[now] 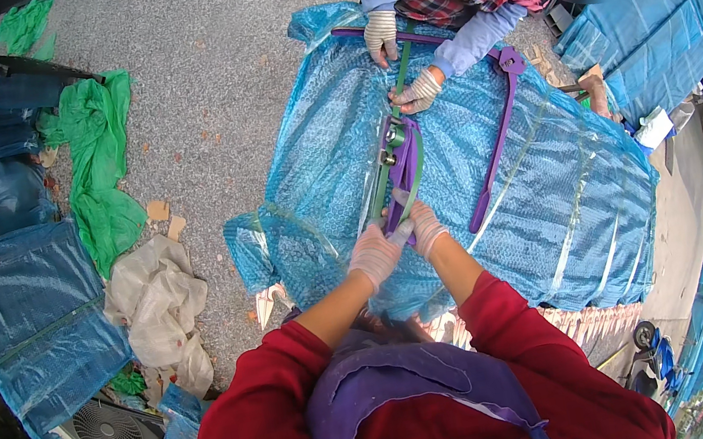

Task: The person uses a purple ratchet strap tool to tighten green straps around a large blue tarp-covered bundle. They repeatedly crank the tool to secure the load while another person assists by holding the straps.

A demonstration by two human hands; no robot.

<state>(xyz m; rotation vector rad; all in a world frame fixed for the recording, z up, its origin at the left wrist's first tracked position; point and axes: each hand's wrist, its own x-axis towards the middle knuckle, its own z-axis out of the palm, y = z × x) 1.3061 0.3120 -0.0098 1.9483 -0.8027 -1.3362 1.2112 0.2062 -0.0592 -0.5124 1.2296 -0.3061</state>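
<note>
A purple strapping tensioner with a metal head lies on a large bundle in blue bubble wrap. A green plastic strap runs along the bundle and into the tool. My left hand, in a thin pale glove, is closed at the tool's near end, on the strap. Beside it my right hand, gloved alike, is closed round the near end of the tensioner; its fingertips are partly hidden. Across the bundle, a co-worker's striped-gloved hands touch the strap just beyond the tool.
A long-handled purple strapping sealer rests on the wrap, right of the tensioner. Other blue-wrapped bundles stand at left, near green sheeting, crumpled pale plastic and an air-conditioner unit. Another wrapped stack stands far right.
</note>
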